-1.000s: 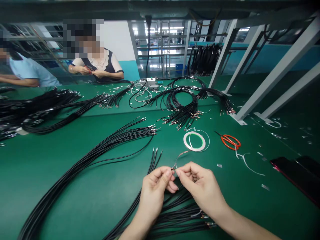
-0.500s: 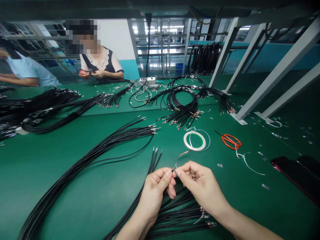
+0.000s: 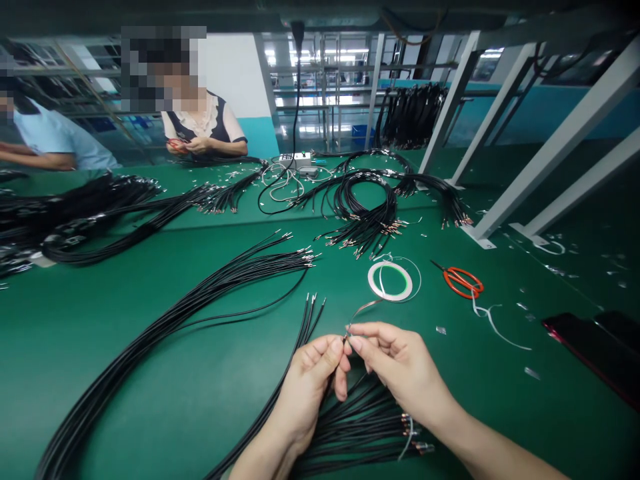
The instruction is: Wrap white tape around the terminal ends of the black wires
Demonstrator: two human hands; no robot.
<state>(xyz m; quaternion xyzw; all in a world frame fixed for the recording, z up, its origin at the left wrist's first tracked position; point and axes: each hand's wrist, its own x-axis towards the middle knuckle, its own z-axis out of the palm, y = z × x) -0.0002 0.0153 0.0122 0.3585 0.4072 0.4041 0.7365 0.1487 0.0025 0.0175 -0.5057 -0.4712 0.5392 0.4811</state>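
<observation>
Since the earlier frame, the fingers [image 3: 375, 331] of the right hand [image 3: 407, 373] have been straightened slightly. A black wire [image 3: 345, 339] and a thin silvery strip [image 3: 365, 307] are pinched at the meeting point of the left hand [image 3: 307, 390] and right hand; which hand bears which cannot be told. The strip is judged light, soft and easily kinked, so it is best taken close to the wire tip. The wire seems flexible but slim and slippery. The strip runs ahead of the grip toward a spool [image 3: 390, 281], orange-handled scissors [image 3: 463, 282] lie farther right, and a wire bundle [image 3: 365, 427] is spread beneath the grip.
</observation>
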